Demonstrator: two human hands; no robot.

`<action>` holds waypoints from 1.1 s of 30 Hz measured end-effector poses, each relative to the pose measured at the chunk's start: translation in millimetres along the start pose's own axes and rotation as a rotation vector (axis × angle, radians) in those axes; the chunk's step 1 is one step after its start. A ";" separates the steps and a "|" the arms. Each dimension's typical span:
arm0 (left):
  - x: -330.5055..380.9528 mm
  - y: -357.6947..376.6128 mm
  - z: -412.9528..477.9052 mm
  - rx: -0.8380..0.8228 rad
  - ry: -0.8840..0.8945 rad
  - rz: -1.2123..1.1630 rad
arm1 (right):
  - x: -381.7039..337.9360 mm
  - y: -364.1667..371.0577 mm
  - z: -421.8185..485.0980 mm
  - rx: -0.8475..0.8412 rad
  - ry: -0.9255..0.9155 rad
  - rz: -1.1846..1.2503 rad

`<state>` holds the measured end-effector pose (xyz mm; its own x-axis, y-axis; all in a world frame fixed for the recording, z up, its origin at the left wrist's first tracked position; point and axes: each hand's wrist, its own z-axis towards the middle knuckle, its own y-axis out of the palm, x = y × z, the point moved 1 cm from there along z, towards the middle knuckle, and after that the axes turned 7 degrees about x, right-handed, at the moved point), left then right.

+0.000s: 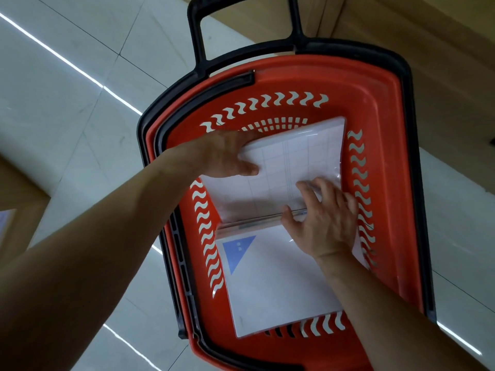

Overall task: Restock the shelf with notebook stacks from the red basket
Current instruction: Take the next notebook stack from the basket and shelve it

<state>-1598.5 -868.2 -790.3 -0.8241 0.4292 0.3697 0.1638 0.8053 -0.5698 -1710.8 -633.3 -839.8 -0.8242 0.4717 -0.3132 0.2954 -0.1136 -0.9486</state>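
The red basket (375, 108) with a black rim and black pull handle stands on the floor below me. Inside it lie two plastic-wrapped notebook stacks. The far stack (289, 167) shows a white ruled cover and is tilted up off the bottom. My left hand (227, 156) grips its left edge, thumb on top. My right hand (324, 215) holds its near right corner, fingers spread over the cover. The near stack (273, 279), white with a blue triangle, lies flat under my right forearm.
Pale floor tiles (67, 103) surround the basket. A wooden shelf unit (428, 49) runs along the upper right. Another wooden surface (16, 199) sits at the left edge.
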 end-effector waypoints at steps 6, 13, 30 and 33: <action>4.5 0.2 -17.8 0.059 0.016 -0.041 | 0.8 -3.2 0.5 -0.038 -0.022 0.010; 16.1 -6.1 -62.4 0.182 0.003 0.029 | -7.9 -32.8 8.5 -0.197 -0.057 0.065; 3.8 -57.9 -267.1 0.683 -0.173 -0.384 | -157.6 -159.3 30.9 -0.185 -0.139 0.328; -21.1 -33.8 -294.4 0.785 -0.266 -0.599 | -181.5 -155.5 28.9 -0.224 -0.152 0.304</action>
<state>-1427.0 -784.0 -562.8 -0.7631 -0.1381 0.6313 -0.6375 0.3214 -0.7002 -1621.1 -726.5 -636.8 -0.7404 0.3092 -0.5968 0.6206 -0.0264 -0.7837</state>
